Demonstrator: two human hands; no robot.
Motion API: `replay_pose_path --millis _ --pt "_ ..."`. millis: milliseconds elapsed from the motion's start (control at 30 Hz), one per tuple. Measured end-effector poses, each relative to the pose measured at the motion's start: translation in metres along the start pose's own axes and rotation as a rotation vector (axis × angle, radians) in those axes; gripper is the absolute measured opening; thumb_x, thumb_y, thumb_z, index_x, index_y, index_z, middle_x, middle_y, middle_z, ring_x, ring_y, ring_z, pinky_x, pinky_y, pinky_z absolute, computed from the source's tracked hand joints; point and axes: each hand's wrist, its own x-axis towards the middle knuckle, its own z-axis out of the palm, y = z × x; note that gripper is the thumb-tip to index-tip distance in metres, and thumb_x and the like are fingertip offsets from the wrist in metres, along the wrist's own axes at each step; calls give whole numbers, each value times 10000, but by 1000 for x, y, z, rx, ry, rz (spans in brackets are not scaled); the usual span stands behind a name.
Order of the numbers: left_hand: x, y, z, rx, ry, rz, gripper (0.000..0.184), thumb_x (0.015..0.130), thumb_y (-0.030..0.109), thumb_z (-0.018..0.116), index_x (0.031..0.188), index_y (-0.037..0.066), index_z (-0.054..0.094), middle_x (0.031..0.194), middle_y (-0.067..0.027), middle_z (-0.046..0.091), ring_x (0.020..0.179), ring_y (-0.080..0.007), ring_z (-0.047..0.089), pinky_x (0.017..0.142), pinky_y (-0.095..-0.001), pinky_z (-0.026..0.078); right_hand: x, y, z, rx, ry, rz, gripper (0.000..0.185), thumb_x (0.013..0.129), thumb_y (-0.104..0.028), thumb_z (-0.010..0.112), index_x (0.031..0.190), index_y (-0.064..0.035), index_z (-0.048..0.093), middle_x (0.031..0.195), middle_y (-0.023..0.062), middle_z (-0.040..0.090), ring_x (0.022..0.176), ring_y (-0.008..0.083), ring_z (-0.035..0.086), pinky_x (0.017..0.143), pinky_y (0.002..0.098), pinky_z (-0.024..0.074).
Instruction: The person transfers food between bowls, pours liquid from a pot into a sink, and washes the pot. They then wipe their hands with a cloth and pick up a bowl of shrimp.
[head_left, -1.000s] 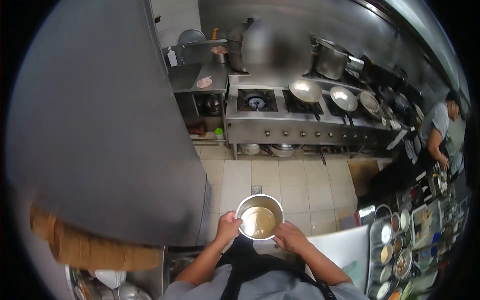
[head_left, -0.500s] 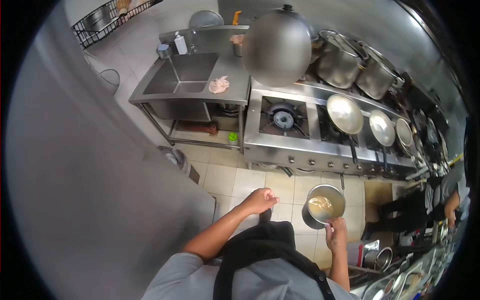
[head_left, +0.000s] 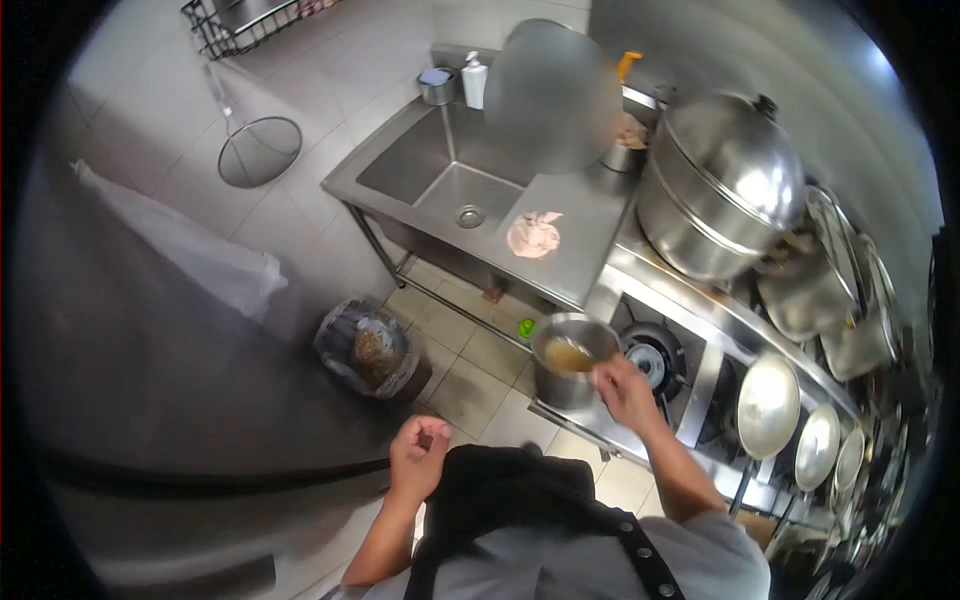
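My right hand [head_left: 626,392] grips the near side of a deep steel pot [head_left: 566,388], probably by a handle hidden under the fingers. Cloudy brownish liquid [head_left: 567,355] lies in the bottom of the pot. The pot is held up in the air beside the stove's left front corner, near a burner [head_left: 646,368]. Close to my body, my left hand [head_left: 418,455] is loosely closed, with nothing visible in its fingers.
A steel sink [head_left: 470,190] stands ahead, a pale crumpled cloth [head_left: 534,234] on its counter. Left of it is a lined trash bin [head_left: 400,360]. A large lidded steamer pot [head_left: 715,190] rests behind the stove; frying pans [head_left: 768,405] sit along the right. A strainer [head_left: 260,152] hangs on the wall.
The view has turned left and come closer to the sink and bin. My right hand has carried the pot over to the stove's left corner. My left hand stays closed near my body.
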Motion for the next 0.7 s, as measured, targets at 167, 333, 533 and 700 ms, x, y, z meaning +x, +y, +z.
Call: replay_pose_path --millis 167,333,533,700 --pt "7 36 -16 5 203 152 61 866 50 638 871 19 587 898 -46 566 788 -104 561 715 -231 462 237 16 46 874 51 424 172 906 -245 607 826 -98 567 668 -49 490 591 81 467 573 244 413" --pt "26 47 -35 60 455 269 67 849 40 640 872 19 581 958 -69 554 832 -127 546 718 -245 456 430 6 56 1378 -104 591 234 950 -255 529 1087 -66 530 931 11 468 588 109 479 850 668 451" --pt "36 45 -41 25 590 187 116 853 109 652 861 29 567 981 -92 548 878 -157 531 779 -269 430 558 -56 24 1879 -17 570 407 1010 -264 348 1376 -119 244 1407 230 282 662 208 549 985 636 390" --pt "44 32 -49 34 741 203 133 868 140 647 868 35 566 990 -94 562 858 -163 556 751 -269 454 618 -82 -17 2039 -29 309 416 1007 -238 322 1376 -76 222 1381 229 288 651 212 520 998 669 351"
